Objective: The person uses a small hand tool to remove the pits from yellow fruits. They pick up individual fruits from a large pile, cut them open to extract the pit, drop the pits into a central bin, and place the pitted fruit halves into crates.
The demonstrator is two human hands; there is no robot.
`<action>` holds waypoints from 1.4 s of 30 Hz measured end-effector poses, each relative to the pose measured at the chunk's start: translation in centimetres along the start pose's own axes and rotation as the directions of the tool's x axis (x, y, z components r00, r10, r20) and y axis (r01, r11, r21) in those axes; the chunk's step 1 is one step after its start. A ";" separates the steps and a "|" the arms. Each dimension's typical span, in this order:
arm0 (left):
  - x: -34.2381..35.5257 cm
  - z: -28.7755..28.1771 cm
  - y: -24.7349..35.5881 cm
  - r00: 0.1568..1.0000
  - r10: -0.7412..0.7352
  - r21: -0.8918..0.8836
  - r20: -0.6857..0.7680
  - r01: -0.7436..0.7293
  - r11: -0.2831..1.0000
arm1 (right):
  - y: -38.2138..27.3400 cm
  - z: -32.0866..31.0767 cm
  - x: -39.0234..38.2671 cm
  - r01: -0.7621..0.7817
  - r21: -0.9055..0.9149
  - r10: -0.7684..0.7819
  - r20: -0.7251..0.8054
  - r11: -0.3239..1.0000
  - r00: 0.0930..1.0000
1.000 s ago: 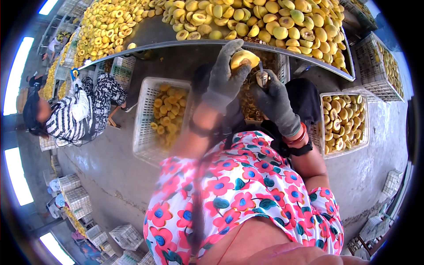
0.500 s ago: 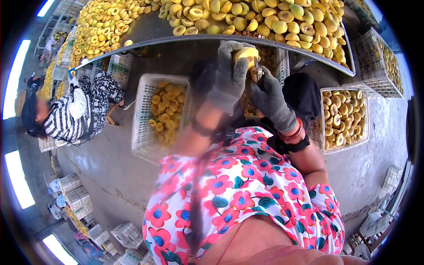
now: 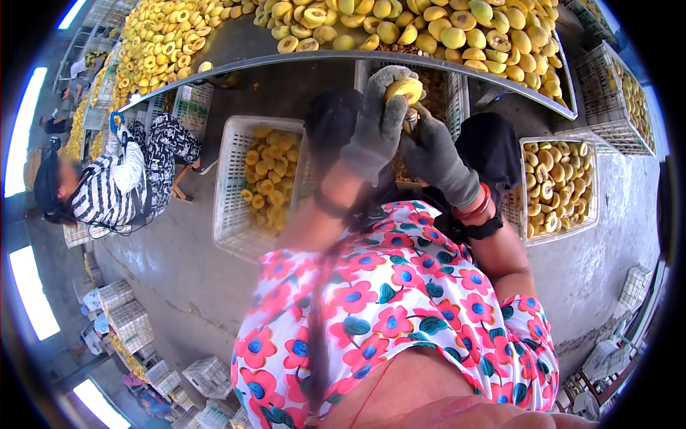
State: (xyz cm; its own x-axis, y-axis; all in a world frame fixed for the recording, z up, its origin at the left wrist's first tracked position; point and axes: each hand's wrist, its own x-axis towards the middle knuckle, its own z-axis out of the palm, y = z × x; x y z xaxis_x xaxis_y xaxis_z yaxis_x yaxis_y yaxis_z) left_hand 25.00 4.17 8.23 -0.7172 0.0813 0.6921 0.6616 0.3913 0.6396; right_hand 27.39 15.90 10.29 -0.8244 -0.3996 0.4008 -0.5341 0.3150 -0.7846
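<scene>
A yellow peach half (image 3: 406,90) is gripped in my gloved left hand (image 3: 373,129), its fingers wrapped round the back and the thumb against the near side. Just below and to the right, my gloved right hand (image 3: 437,150) is closed round a small pitting knife (image 3: 411,120). Only a short bit of the tool's handle end shows; its blade is hidden at the fruit. Both hands meet just below the table's metal edge, over a crate (image 3: 459,93) standing between my knees with brownish scraps in it.
A sloped metal table (image 3: 250,43) ahead bears heaps of peach halves (image 3: 464,28). White crates of peach halves stand at my left (image 3: 223,193) and right (image 3: 594,193). A seated co-worker (image 3: 114,179) in stripes is at far left. Stacked crates (image 3: 607,93) stand at right.
The peach half has turned in my left hand and now shows a smoother yellow face. My right hand has closed in beneath it, and the blade seen before is now hidden.
</scene>
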 end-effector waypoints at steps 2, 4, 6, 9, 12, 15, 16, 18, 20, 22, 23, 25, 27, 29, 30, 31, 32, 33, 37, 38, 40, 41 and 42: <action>-0.1 -0.1 -0.1 0.999 -0.033 -0.109 0.010 0.034 0.994 | 0.6 -0.1 -0.1 0.140 -0.009 -0.140 -0.044 0.990 0.989; 0.0 -0.1 -0.2 0.998 -0.049 -0.139 0.033 0.053 0.989 | 1.7 -0.6 -0.8 -0.172 0.282 0.127 0.171 0.944 0.977; -0.1 -0.1 -0.5 0.997 -0.056 -0.129 0.049 0.062 0.990 | 1.5 -0.8 -0.9 -0.394 0.485 0.279 0.294 0.781 0.914; -0.1 -0.2 -0.5 1.000 -0.008 -0.186 -0.006 0.006 0.982 | 1.5 -0.9 -1.0 -0.503 0.627 0.342 0.368 0.595 0.865; -0.1 -0.8 -0.4 0.973 -0.169 -0.439 0.155 0.221 0.871 | 1.9 -1.5 -1.0 -0.569 0.615 0.317 0.477 0.546 0.820; 0.0 -0.9 -0.6 0.980 -0.083 -0.449 0.180 0.157 0.880 | 2.1 -3.0 -0.7 -0.693 0.461 0.263 0.694 0.554 0.671; -0.1 -0.8 -0.7 0.973 -0.102 -0.497 0.209 0.195 0.846 | 1.8 -3.0 -0.7 -0.710 0.431 0.254 0.725 0.556 0.640; -0.1 -0.6 -0.4 0.964 -0.119 -0.540 0.237 0.232 0.809 | 0.7 -2.6 -0.9 -0.729 0.544 0.301 0.674 0.416 0.675; -0.2 -0.4 0.6 0.932 -0.281 -0.599 0.229 0.362 0.714 | 0.2 -2.2 -0.9 -0.690 0.674 0.369 0.590 0.266 0.718; 0.2 -0.9 1.7 0.868 -0.422 -0.684 0.261 0.475 0.554 | 0.1 -2.0 -0.8 -0.699 0.627 0.390 0.581 0.346 0.714; 0.5 -1.1 2.0 0.780 -0.541 -0.750 0.314 0.553 0.363 | 0.0 -1.8 -0.8 -0.700 0.609 0.397 0.578 0.373 0.713; 0.7 -1.5 1.9 0.761 -0.588 -0.762 0.274 0.545 0.351 | 0.0 -1.3 -1.0 -0.620 0.600 0.330 0.529 0.506 0.782; 0.9 -1.6 1.6 0.699 -0.691 -0.809 0.182 0.507 0.299 | 0.9 -0.5 -1.6 -0.485 0.606 0.292 0.395 0.630 0.871; 0.7 -2.4 0.2 0.722 -0.682 -0.780 0.116 0.491 0.387 | 2.6 0.3 -2.4 -0.379 0.599 0.267 0.270 0.705 0.925; 0.5 -3.3 -0.7 0.745 -0.665 -0.744 0.053 0.473 0.471 | 3.4 0.5 -2.6 -0.255 0.412 0.220 0.130 0.875 0.967; 0.0 -4.5 -1.6 0.791 -0.608 -0.567 -0.072 0.469 0.677 | 4.2 0.5 -2.7 -0.133 0.179 0.135 0.005 0.975 0.991; -1.3 -6.8 -3.1 0.789 -0.580 -0.359 -0.204 0.491 0.794 | 4.3 0.7 -2.4 -0.012 -0.068 0.007 -0.086 0.998 0.996; -1.7 -8.8 -3.6 0.750 -0.573 -0.113 -0.330 0.571 0.813 | 3.7 0.3 -2.4 0.017 -0.186 -0.035 -0.093 0.982 0.995; -5.1 -18.0 -8.3 0.675 -0.480 0.718 -0.560 0.685 0.125 | 7.4 1.2 -3.7 -0.067 -0.268 0.043 -0.092 0.961 0.995; -5.1 -18.3 -9.2 0.679 -0.479 0.721 -0.556 0.681 0.128 | 10.8 2.0 -4.0 0.159 -0.534 0.007 0.295 0.830 0.955; -5.0 -19.2 -12.1 0.822 -0.349 0.826 -0.450 0.532 0.187 | 11.8 2.9 -3.5 0.466 -0.631 0.073 0.638 0.620 0.767; -4.7 -18.1 -13.5 0.905 -0.225 0.854 -0.362 0.419 0.310 | 10.8 2.8 -3.4 0.324 -0.719 0.197 0.538 0.615 0.820; -3.0 -16.0 -13.7 0.908 -0.288 0.840 -0.305 0.399 0.369 | 10.7 2.6 -3.6 0.242 -0.760 0.266 0.478 0.603 0.837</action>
State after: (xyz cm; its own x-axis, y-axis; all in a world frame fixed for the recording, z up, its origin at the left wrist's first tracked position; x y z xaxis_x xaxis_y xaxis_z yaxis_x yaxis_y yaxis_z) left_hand 21.60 -16.14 2.72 -0.7750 -0.3182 0.5461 -0.2257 0.9464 0.2311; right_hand 25.12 18.41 -0.75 -0.7427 -0.6622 -0.0994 -0.6642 0.7474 -0.0169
